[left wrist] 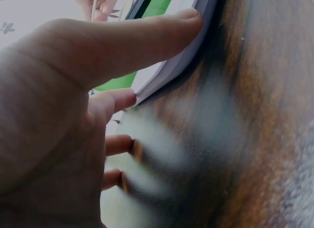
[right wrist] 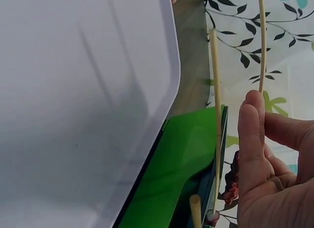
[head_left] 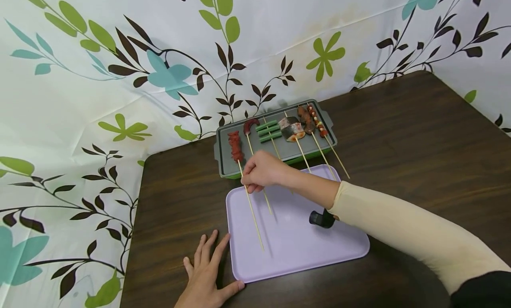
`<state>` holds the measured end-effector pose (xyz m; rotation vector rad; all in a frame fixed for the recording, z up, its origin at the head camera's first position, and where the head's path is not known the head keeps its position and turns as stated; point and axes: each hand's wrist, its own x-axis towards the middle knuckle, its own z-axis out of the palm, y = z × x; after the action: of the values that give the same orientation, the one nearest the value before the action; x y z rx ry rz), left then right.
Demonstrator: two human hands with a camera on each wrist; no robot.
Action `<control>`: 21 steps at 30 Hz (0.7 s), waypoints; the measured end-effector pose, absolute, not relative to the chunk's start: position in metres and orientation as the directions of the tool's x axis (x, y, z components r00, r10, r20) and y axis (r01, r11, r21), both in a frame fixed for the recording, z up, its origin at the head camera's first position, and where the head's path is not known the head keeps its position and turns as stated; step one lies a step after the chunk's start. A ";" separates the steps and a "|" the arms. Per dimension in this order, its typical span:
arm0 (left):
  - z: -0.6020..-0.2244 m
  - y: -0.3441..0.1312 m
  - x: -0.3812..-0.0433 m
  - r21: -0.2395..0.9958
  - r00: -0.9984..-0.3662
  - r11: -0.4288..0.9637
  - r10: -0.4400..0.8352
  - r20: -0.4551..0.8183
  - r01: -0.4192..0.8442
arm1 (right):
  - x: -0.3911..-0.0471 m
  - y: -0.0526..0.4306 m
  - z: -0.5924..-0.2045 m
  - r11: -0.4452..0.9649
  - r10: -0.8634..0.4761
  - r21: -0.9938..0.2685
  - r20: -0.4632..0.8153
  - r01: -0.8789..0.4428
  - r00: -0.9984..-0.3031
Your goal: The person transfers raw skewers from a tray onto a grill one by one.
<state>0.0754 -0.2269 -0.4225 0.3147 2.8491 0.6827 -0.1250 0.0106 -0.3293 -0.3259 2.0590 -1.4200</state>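
Observation:
My right hand [head_left: 266, 169] pinches the wooden stick of a skewer of red meat [head_left: 235, 147] at the left end of the grey grill pan [head_left: 224, 163]. The stick's free end reaches over the lilac tray [head_left: 297, 254]. In the right wrist view, thumb and fingers meet on that skewer stick [right wrist: 263, 46]. My left hand [head_left: 205, 272] lies spread at the tray's left corner, its fingers straight. The left wrist view shows the left thumb [left wrist: 147, 39] beside the tray's edge. Right of the red meat lies a curled dark-red skewer [head_left: 249, 125], tentacle-like.
Also on the pan are skewers of green pieces [head_left: 269, 131], a fish slice [head_left: 292, 129], brown meat [head_left: 306, 120] and red-and-pale pieces [head_left: 317, 121]; their sticks jut frontward. The pan's green base [right wrist: 181, 159] stands behind the tray. A patterned cloth [head_left: 259, 46] hangs behind the wooden table [head_left: 419, 166].

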 end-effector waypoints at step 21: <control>-0.432 -0.222 0.080 0.418 -0.963 0.898 0.218 -0.155 0.136 | -0.141 0.001 -0.341 0.490 -0.453 -0.871 -0.299 0.045 -0.840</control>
<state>0.0798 -0.2217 -0.4315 0.2705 2.8652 0.6105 -0.1409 0.0007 -0.3413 -0.3362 2.2399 -1.3302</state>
